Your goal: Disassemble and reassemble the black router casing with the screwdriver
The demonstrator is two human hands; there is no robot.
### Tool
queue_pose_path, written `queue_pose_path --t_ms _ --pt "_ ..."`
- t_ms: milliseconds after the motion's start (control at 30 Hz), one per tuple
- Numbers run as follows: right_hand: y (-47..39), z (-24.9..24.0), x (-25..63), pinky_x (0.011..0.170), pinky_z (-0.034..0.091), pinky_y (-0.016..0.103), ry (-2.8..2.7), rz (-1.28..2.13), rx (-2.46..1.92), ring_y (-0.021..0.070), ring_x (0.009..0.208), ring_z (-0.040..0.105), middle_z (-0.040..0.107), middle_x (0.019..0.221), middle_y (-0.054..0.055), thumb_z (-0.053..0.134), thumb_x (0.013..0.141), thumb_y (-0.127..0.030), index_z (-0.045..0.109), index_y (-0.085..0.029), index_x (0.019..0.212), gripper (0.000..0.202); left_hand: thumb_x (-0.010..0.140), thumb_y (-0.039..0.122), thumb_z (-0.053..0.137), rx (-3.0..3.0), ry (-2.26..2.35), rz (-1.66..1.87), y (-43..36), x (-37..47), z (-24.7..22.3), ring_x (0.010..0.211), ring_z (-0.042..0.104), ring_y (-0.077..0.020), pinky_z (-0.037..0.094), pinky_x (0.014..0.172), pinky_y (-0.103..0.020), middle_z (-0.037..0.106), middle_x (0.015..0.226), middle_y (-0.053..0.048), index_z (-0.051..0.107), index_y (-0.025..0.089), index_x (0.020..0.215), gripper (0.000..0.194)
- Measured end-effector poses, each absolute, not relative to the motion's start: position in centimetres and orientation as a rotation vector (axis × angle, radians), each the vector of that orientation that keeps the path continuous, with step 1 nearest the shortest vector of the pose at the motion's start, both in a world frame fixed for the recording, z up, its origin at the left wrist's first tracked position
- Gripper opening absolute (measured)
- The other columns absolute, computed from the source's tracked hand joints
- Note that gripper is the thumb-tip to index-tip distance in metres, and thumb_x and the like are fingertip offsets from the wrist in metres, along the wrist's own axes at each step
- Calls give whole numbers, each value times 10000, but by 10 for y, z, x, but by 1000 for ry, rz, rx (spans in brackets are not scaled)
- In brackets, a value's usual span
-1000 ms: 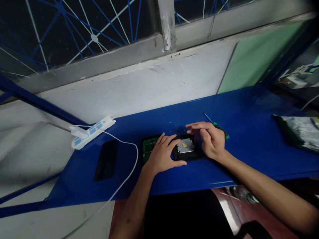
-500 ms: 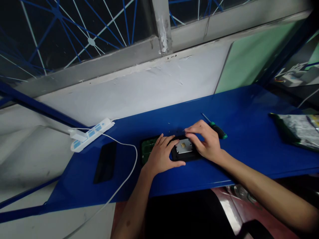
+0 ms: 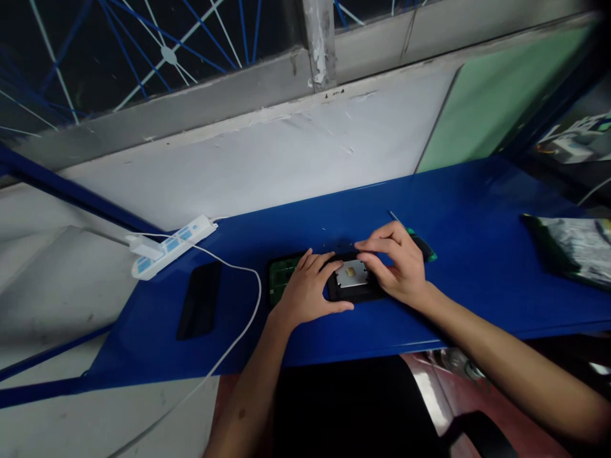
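Observation:
A black case [image 3: 356,294] with a silver metal plate [image 3: 352,275] on it lies on the blue table. My left hand [image 3: 308,289], fingers spread, rests at the case's left side, its fingertips touching the case near the plate. Under and left of that hand is a dark case with a green circuit board [image 3: 279,277], partly covered. My right hand [image 3: 394,261] is at the upper right of the plate, thumb and fingers drawn close together; whatever is between them is too small to name. Just behind it lies a green and black screwdriver [image 3: 422,245], its shaft partly hidden by the hand.
A black flat panel [image 3: 199,299] lies on the left of the blue table [image 3: 477,254]. Beyond it is a white power strip [image 3: 174,247] whose cable [image 3: 260,299] loops across the table. Small screws [image 3: 324,245] lie behind the cases. A silver packet [image 3: 577,248] is at the right.
The view has shifted slightly. My right hand has turned a little and now covers more of the screwdriver's shaft. My left hand stays at the case.

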State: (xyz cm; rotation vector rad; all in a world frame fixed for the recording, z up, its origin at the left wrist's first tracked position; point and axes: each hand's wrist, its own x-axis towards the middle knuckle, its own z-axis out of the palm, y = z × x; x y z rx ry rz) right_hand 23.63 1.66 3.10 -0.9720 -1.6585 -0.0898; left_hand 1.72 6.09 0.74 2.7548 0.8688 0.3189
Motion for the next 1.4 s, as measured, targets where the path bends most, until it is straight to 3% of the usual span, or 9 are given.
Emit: queue_pose_path --t_ms 233,333,567,833,1000,1100,1267,1400 --pt "13 34 235 739 592 345 -1618 31 -945 183 878 719 757 995 66 513 950 -86 650 -215 1151 275 780 714 712 2761 863 315 61 17 7 1387 464 -329 181 1257 -553 509 1484 -105 488 246 1407 814" --pt "14 31 237 790 594 369 -1621 89 -918 196 947 721 755 1033 79 465 975 -122 652 -207 1120 252 780 716 709 2762 863 318 62 17 6 1388 463 -337 178 1258 -549 504 1486 -104 495 243 1402 811" --pt "18 29 237 691 590 378 -1621 -105 -976 201 806 685 719 908 45 700 886 -206 693 -258 1042 164 787 717 701 2764 856 315 62 17 5 1384 463 -329 150 1265 -538 506 1484 -105 475 239 1423 827" --pt "16 20 238 755 608 381 -1512 125 -937 199 892 738 759 1026 75 417 1015 -194 655 -229 1121 263 779 748 681 2725 878 317 61 17 7 1421 410 -361 202 1248 -561 489 1509 -83 496 267 1419 821" --pt "16 19 244 768 595 425 -1575 75 -944 230 908 705 706 1036 84 548 963 -203 672 -243 1135 216 760 750 701 2714 895 304 59 17 10 1444 379 -354 187 1255 -542 487 1512 -96 516 227 1405 851" --pt "15 22 248 717 576 395 -1627 -54 -1019 214 847 666 669 942 64 625 915 -164 689 -278 1184 299 757 760 694 2709 905 300 59 17 10 1452 366 -358 195 1251 -543 484 1514 -100 523 221 1400 856" --pt "12 20 251 711 589 382 -1565 40 -1025 194 790 703 725 956 56 506 974 -180 644 -282 1291 360 758 757 693 2709 894 330 59 16 9 1438 393 -349 207 1248 -542 495 1506 -93 532 245 1392 831" --pt "9 13 249 665 605 369 -1466 189 -938 205 797 744 752 1027 74 408 1018 -221 653 -248 1211 313 768 754 686 2699 889 356 58 16 9 1435 398 -346 207 1248 -537 495 1508 -100 538 241 1393 822"
